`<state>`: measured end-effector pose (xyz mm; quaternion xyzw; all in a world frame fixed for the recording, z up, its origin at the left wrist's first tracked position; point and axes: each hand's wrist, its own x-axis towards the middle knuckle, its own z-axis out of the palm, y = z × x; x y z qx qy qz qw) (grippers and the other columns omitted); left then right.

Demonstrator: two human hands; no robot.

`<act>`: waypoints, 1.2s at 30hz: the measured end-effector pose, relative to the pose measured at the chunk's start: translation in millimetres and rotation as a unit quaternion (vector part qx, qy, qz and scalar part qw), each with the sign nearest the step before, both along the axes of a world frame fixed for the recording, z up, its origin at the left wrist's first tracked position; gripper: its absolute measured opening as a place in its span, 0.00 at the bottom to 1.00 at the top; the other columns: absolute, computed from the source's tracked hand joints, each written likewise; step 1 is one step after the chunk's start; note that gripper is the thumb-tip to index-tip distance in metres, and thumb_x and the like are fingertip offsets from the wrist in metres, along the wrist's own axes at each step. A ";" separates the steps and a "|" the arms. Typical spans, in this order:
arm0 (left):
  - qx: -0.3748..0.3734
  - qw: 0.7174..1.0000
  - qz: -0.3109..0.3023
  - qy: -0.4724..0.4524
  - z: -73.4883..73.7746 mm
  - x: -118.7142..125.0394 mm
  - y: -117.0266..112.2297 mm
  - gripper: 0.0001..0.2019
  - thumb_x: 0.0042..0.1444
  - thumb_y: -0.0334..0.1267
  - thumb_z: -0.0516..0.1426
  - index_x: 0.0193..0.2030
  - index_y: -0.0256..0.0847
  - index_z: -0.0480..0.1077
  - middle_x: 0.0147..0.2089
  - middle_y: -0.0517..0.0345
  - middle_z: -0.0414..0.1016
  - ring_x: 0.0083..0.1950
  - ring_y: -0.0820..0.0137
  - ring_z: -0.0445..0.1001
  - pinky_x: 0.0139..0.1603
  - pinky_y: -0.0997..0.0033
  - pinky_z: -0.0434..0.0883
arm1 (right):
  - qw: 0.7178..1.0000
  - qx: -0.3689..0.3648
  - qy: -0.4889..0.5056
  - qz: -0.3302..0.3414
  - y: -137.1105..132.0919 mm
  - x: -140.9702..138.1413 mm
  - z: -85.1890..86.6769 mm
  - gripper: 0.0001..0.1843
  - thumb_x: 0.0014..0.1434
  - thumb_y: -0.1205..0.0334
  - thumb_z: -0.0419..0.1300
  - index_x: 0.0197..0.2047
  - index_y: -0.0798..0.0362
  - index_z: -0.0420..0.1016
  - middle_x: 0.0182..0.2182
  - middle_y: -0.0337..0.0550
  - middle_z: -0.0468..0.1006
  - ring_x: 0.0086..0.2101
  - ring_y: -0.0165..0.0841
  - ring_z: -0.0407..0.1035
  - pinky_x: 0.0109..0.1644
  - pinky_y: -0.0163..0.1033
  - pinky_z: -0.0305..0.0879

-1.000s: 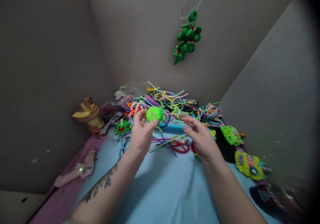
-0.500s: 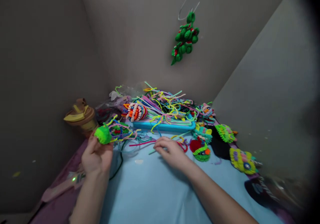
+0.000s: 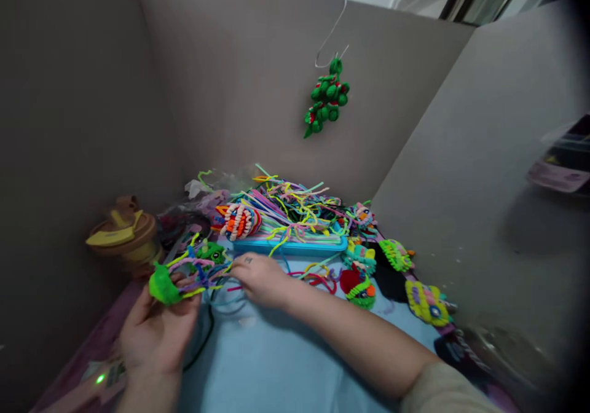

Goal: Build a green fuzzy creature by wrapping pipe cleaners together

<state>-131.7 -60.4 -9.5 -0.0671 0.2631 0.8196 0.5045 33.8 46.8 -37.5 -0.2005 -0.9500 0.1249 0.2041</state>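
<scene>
My left hand point(image 3: 159, 324) is closed around a bright green fuzzy pipe-cleaner piece point(image 3: 165, 284), the thumb at its near side and the fingers beneath. Loose pink, yellow, blue and purple pipe-cleaner strands point(image 3: 196, 271) fan out from it to the right. At the far ends of these strands, my right hand point(image 3: 262, 279) has its fingers pinched together on a strand; the fingertips are partly hidden. Behind the strands lies a dark green pipe-cleaner figure point(image 3: 211, 253) with an eye.
A blue tray point(image 3: 288, 248) heaped with pipe cleaners stands at the back. An orange-and-white striped figure point(image 3: 242, 221) rests at its left end. Several finished figures, including a red-and-green one point(image 3: 359, 290), line the right. A brown-lidded cup point(image 3: 124, 235) stands left. Green ornaments point(image 3: 327, 99) hang above.
My right hand has moved left from the table's middle to the strand ends. My left hand has come lower and left, tilting the green piece. The view has tipped upward.
</scene>
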 end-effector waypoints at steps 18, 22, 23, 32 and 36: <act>-0.083 0.992 -0.036 -0.088 -1.5 6.5 -1.5 0.16 0.63 0.32 0.44 0.34 0.38 0.72 0.29 0.55 0.78 0.27 0.68 0.77 0.26 0.65 0.76 | 0.889 -0.049 -0.253 -0.378 157.4 110.2 52.1 0.15 0.63 0.57 0.56 0.51 0.54 0.70 0.50 0.48 0.72 0.45 0.35 0.71 0.48 0.47 0.70; -0.090 0.992 -0.056 -0.076 -7.3 9.7 -0.3 0.16 0.63 0.32 0.43 0.35 0.36 0.72 0.29 0.52 0.78 0.26 0.67 0.77 0.25 0.65 0.77 | 0.923 -0.006 -0.241 -0.301 156.2 60.1 70.8 0.09 0.63 0.62 0.56 0.41 0.54 0.77 0.43 0.50 0.77 0.46 0.39 0.71 0.53 0.45 0.66; -0.086 0.991 -0.062 -0.076 -9.0 10.0 -0.2 0.16 0.63 0.32 0.43 0.35 0.36 0.72 0.28 0.52 0.77 0.26 0.67 0.77 0.25 0.65 0.76 | 0.932 0.010 -0.227 -0.283 158.7 46.2 76.9 0.10 0.63 0.64 0.54 0.43 0.52 0.76 0.46 0.49 0.77 0.49 0.40 0.69 0.55 0.44 0.64; -0.117 0.987 -0.091 -0.066 -9.1 4.3 -2.9 0.16 0.62 0.31 0.42 0.35 0.36 0.71 0.26 0.51 0.76 0.24 0.67 0.75 0.23 0.66 0.75 | 0.927 0.020 -0.270 -0.261 197.2 -1.9 72.1 0.17 0.64 0.57 0.56 0.54 0.53 0.68 0.53 0.48 0.70 0.48 0.38 0.69 0.50 0.49 0.69; -0.138 0.981 -0.117 -0.077 -16.0 5.5 -0.5 0.16 0.61 0.30 0.43 0.33 0.35 0.71 0.25 0.50 0.76 0.24 0.66 0.75 0.23 0.65 0.74 | 0.909 0.015 -0.307 -0.281 198.7 -8.0 74.3 0.17 0.63 0.57 0.57 0.53 0.54 0.68 0.50 0.47 0.72 0.45 0.36 0.71 0.47 0.47 0.71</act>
